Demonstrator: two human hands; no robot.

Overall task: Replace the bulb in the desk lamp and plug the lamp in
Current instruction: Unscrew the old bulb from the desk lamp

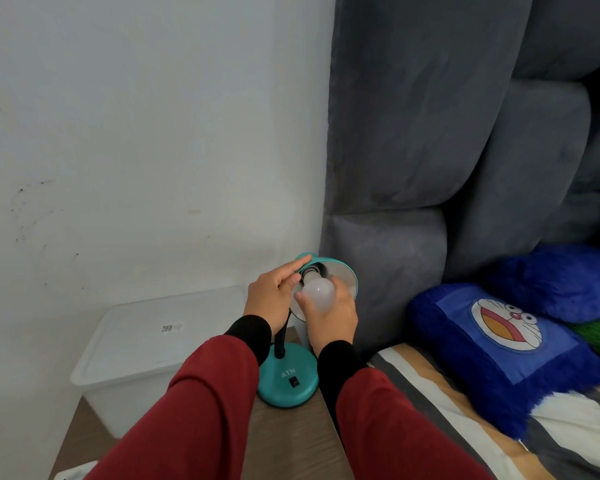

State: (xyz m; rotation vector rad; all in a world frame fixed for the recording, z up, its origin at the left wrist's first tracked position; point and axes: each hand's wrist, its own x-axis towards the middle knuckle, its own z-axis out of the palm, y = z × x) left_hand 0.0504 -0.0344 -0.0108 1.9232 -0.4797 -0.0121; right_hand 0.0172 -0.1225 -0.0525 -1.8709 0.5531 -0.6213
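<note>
Lamp shade point(343, 277) hemmed in: grey headboard point(413, 168) just right of it, white wall point(136, 133) behind. White plastic bin point(146, 344) blocks the left of the table point(284, 441). Open approach only from the front, above the lamp base point(288, 379).

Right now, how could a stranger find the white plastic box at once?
Start at the white wall left of the grey padded headboard. Below it, on the wooden table, the translucent white lidded box stands left of the teal lamp base; only it bears a small printed code label.
</note>
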